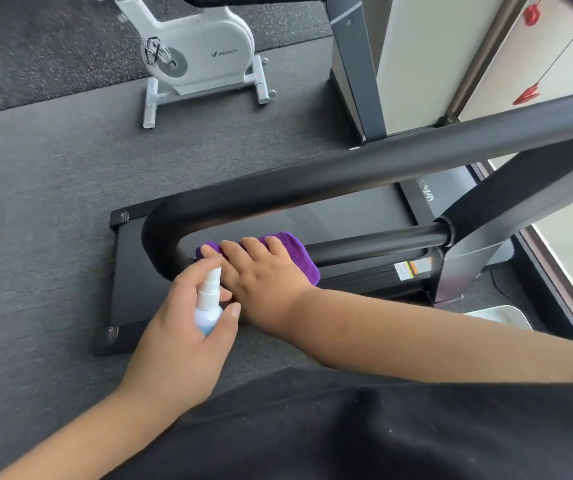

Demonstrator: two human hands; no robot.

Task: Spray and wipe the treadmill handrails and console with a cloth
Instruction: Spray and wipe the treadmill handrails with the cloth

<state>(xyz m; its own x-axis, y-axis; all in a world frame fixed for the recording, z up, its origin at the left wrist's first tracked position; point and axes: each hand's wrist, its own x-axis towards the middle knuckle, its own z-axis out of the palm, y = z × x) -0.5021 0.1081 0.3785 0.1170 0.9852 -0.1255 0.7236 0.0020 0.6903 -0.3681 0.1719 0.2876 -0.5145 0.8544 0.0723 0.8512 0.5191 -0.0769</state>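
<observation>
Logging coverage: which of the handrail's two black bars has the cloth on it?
The lower handrail bar: the right hand presses the purple cloth on it; the upper bar is bare.

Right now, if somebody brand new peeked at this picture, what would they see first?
Probably the bright purple cloth, pressed by the right hand onto the lower bar of the black treadmill handrail in the middle. Just left of it, the left hand grips a small spray bottle with a white top. Further back, at the top, a white exercise bike stands on the grey floor.
</observation>
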